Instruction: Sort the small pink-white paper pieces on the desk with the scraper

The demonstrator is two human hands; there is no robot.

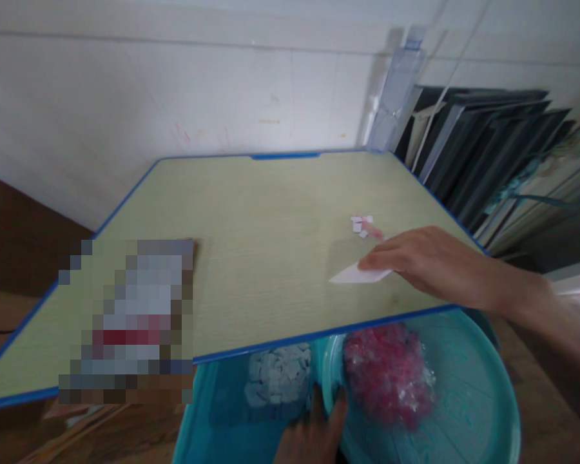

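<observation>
A piece of white, faintly pink paper (360, 276) with a pointed end is pinched in my right hand (415, 264), low over the right side of the folding table. Just beyond it lie several small white and pink paper scraps (361, 224). Below the table's front edge, my left hand (309, 432) straddles the rim of a round teal basin (478, 393), a finger on either side. Inside that basin is a clear bag of pink-red bits (389, 374). A teal tub (227, 432) beside it contains a stack of pale flat pieces (278, 377).
The cream tabletop (261, 225) has a blue edge and stands against a white wall. A blurred-out flat object (140, 309) rests at its left. At the back right corner stands a clear plastic bottle (399, 90), near dark upright panels (488, 142).
</observation>
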